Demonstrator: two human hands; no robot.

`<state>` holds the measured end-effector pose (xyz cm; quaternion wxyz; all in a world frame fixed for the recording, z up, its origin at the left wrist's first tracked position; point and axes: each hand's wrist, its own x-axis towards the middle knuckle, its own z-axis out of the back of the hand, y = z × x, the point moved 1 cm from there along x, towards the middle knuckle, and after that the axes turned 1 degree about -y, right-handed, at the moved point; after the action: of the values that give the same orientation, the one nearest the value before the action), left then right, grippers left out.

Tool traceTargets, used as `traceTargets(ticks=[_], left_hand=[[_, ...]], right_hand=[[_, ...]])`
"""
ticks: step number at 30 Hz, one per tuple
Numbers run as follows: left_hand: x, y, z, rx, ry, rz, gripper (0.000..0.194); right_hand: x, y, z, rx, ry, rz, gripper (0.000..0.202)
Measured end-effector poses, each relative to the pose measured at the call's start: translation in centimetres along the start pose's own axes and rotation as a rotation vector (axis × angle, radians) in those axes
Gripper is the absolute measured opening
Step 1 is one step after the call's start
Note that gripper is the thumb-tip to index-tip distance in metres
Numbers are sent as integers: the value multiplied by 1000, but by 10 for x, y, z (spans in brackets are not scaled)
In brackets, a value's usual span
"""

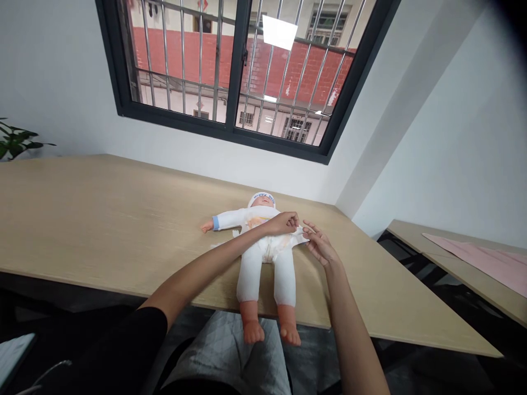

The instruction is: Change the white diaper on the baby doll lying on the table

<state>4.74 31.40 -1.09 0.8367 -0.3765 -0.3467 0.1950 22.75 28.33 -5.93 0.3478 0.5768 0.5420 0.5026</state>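
Observation:
A baby doll (pixel 252 274) in white clothes and a printed cap lies on its back, its feet past the table's front edge. Around its hips is a white diaper (pixel 269 247), with one side wing spread to the right. My left hand (pixel 285 223) reaches across the doll's belly, its fingers curled; what they hold, if anything, is hidden. Beside the doll's right-hand hip in view, my right hand (pixel 321 246) pinches the edge of the diaper wing between thumb and finger, the other fingers loosely bent. The doll's arm on that side is mostly hidden.
The wooden table (pixel 123 219) reaches to the wall under a barred window (pixel 230 131). At right, a second table (pixel 405 233) bears a pink cloth (pixel 481 258). A plant (pixel 18 140) shows at the far left. My knees (pixel 230 345) are under the front edge.

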Motion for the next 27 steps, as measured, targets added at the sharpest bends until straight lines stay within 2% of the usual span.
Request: traceTargets(ticks=[11,17,22,27], left_hand=[[2,5,0,23,-34,-53,9],[3,4,-2,50,27,-61,11],[3,6,-3,-42,99,-105,16],[2,7,-4,-84,87,-73,22]], right_hand=[[-2,3,-3,25,-10,-11,43],[-1,2,-4,12,-12,-4,42],[1,-1,-1,-10,15,-9,44],[1,-1,-2,9,63,1,44]])
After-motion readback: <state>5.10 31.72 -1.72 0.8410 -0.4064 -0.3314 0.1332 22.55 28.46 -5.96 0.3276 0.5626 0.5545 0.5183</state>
